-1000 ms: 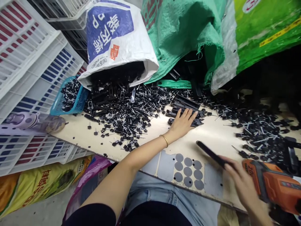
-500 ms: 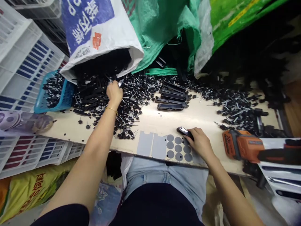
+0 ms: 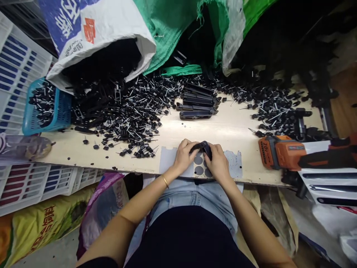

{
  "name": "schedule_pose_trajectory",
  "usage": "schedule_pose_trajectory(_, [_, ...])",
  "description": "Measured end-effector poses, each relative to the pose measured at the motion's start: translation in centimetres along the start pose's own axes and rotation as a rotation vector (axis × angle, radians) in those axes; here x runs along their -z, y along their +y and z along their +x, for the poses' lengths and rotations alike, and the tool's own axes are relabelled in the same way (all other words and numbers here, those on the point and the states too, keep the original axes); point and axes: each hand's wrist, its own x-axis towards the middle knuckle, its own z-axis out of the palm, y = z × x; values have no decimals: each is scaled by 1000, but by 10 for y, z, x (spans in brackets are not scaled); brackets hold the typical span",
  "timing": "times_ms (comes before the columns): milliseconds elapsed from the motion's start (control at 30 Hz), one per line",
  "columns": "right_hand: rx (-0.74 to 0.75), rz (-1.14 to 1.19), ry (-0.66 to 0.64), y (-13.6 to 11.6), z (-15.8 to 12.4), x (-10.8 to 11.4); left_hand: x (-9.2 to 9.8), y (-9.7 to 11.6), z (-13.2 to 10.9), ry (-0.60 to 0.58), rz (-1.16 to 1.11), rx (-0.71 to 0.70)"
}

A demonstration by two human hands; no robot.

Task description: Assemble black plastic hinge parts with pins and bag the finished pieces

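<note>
My left hand (image 3: pixel 183 156) and my right hand (image 3: pixel 218 163) meet at the near edge of the wooden board (image 3: pixel 223 126). Both are closed on one long black plastic part (image 3: pixel 203 147), held just above grey round stickers (image 3: pixel 198 169) on the board. What else my left fingers hold is hidden. Beyond my hands lies a neat stack of the same black parts (image 3: pixel 198 106). A wide heap of small black pins with metal shafts (image 3: pixel 134 111) spreads to the left.
An orange cordless driver (image 3: pixel 281 152) lies at the right. A blue basket of pins (image 3: pixel 44 108) sits far left. A white sack (image 3: pixel 92 33) and green sacks (image 3: pixel 173 29) spill black parts at the back. More pins (image 3: pixel 276 108) are scattered right. White crates (image 3: pixel 16 70) stand left.
My left hand came back from the pin heap to the near edge and joined my right hand on the black part. The view tilted down and shifted.
</note>
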Motion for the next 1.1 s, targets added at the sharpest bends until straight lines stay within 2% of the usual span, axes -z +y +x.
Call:
schedule_pose_trajectory(33, [-3, 9, 15, 0, 0, -1, -11, -1, -4, 62, -19, 6])
schedule_pose_trajectory(100, [-17, 50, 42, 3, 1, -1, -16, -3, -10, 114, 7, 13])
schedule_pose_trajectory(267, [-47, 105, -15, 5, 2, 2, -5, -3, -15, 60, 207, -21])
schedule_pose_trajectory(367, [-24, 73, -50, 1, 1, 0, -13, -4, -15, 78, 201, -23])
schedule_pose_trajectory(600, [50, 162, -36, 5, 5, 0, -31, -3, -16, 102, 237, -30])
schedule_pose_trajectory(800, [60, 166, -28, 9, 8, -1, -30, -3, -13, 113, 307, -42])
schedule_pose_trajectory(967, [70, 171, -35, 9, 7, -3, -27, -7, -11, 6, 282, -103])
schedule_pose_trajectory(1100, [76, 170, -44, 8, 6, -3, -28, -7, -9, 70, 231, -35])
